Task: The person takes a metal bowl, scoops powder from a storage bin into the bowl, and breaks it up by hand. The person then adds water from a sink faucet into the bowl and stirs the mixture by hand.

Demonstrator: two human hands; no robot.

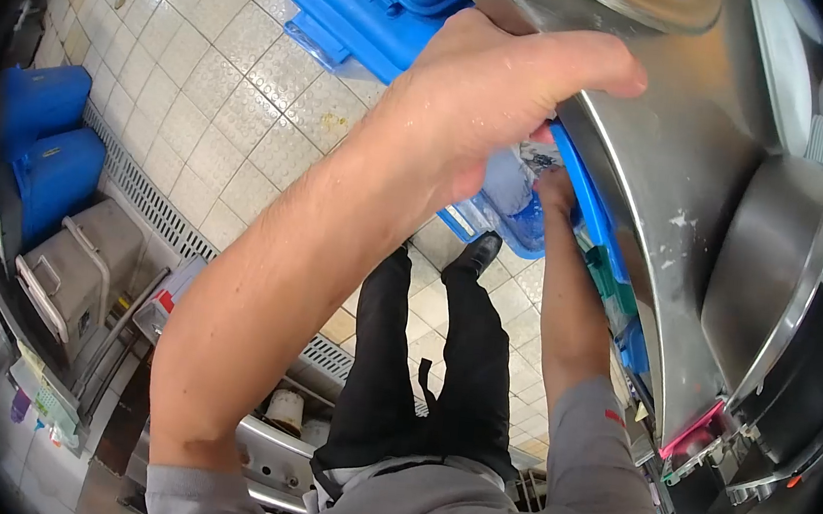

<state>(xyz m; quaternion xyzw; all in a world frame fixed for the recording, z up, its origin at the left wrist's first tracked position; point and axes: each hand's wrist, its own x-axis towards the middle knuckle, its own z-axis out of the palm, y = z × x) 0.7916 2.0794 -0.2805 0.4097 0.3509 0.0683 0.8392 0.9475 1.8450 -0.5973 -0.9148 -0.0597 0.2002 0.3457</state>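
Reaching low with the right grip (pixel 555 190), down inside the blue tub (pixel 591 197), right next to a cloudy plastic bag (pixel 508 179). Can't tell if closed on the bag or just touching, with the fingertips too small and hidden to see. Probably held so low to get at things deep in the tub. Reaching across up high with the left grip (pixel 497 87), wet with little drops, with one digit poking out over the edge of the shiny steel worktop (pixel 654 211). Can't tell if wide or holding the blue rim, with the other fingers mostly tucked out of sight. Maybe put there to keep the tub or the body steady. Lying in the tub, beside the worktop, with the bag's long side seeming to slant from near the left palm down toward the tub's low rim. Can't tell which end opens. Farther out, next to the tub, seen along the worktop's side, something green (pixel 607 281). Up on the worktop, a big round steel pan (pixel 768 257), tipped on its side. Past the left wrist, on the tiled floor (pixel 276 115), a big blue lidded box (pixel 356 14).
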